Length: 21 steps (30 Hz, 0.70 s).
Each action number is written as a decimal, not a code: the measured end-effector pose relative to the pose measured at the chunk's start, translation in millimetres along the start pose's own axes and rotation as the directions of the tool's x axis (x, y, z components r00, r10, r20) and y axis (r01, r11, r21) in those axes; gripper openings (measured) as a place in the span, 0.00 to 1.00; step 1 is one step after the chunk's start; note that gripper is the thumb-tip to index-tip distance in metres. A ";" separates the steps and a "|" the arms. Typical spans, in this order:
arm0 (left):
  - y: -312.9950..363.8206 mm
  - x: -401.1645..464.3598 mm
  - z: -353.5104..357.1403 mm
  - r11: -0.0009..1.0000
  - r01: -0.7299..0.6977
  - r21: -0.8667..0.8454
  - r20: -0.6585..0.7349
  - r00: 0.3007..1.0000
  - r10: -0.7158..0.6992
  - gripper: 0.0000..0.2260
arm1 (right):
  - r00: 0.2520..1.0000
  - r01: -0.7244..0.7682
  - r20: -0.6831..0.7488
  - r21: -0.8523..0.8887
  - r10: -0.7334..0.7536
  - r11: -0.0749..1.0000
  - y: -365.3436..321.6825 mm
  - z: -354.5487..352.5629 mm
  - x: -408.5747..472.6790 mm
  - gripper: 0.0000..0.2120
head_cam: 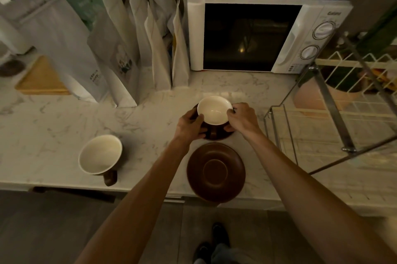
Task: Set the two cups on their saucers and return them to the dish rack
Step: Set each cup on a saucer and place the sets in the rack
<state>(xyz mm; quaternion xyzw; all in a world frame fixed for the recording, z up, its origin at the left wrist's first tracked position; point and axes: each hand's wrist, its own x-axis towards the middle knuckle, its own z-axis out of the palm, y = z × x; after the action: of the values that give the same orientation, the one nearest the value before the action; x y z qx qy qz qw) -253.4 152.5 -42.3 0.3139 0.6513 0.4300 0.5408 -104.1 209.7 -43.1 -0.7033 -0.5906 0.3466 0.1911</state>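
A brown cup with a cream inside [214,110] stands on a brown saucer [217,136] in the middle of the marble counter. My left hand [191,124] grips the saucer's left rim and my right hand [241,118] grips its right rim, fingers touching the cup. A second brown saucer [216,172] lies bare near the counter's front edge, overhanging it slightly. The second cup [100,155], cream inside with a brown handle, sits on the counter to the left, apart from both hands.
A metal wire dish rack [335,113] stands at the right, holding a pink item. A white microwave [264,36] sits behind the cups. Several paper bags [120,53] line the back left, beside a wooden board [40,79].
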 end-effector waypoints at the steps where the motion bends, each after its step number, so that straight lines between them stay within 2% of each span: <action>1: -0.2 -0.7 0.2 1.000 -0.002 0.002 0.002 1.000 0.002 0.19 | 1.000 -0.001 -0.003 0.003 0.001 1.000 0.4 0.1 -0.7 0.13; 9: 2.9 -1.9 1.5 0.998 0.005 0.064 -0.005 1.000 -0.004 0.19 | 1.000 -0.019 0.007 0.093 0.019 0.995 -0.6 -1.4 -5.1 0.13; 12: 4.9 -3.0 -1.4 0.992 -0.007 0.124 0.009 1.000 0.006 0.19 | 1.000 -0.005 0.008 0.055 0.005 0.998 -2.0 -2.8 -6.3 0.13; 14: 5.9 -4.3 -6.5 0.985 -0.009 0.174 0.004 1.000 0.008 0.19 | 1.000 0.021 -0.008 -0.007 -0.021 1.000 -4.9 -3.7 -8.9 0.14; 16: 6.0 -6.6 -14.6 0.973 -0.020 0.232 0.001 1.000 0.021 0.20 | 0.997 0.059 -0.043 -0.152 -0.066 0.987 -10.8 -5.7 -13.8 0.17; 18: 6.6 -10.5 -25.3 0.950 -0.055 0.309 -0.002 0.998 0.059 0.21 | 0.989 0.096 -0.080 -0.313 -0.127 0.945 -18.5 -7.4 -21.2 0.19; 21: 8.1 -16.1 -42.7 0.885 -0.107 0.454 -0.031 0.990 0.136 0.20 | 0.969 0.151 -0.112 -0.441 -0.221 0.885 -31.5 -8.0 -35.9 0.22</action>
<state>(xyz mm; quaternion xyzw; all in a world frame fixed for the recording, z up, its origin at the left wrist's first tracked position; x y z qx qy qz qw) -291.9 132.5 -26.1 0.4573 0.7287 0.3097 0.4049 -122.6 183.4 -6.9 -0.6933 -0.7000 0.1307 0.1106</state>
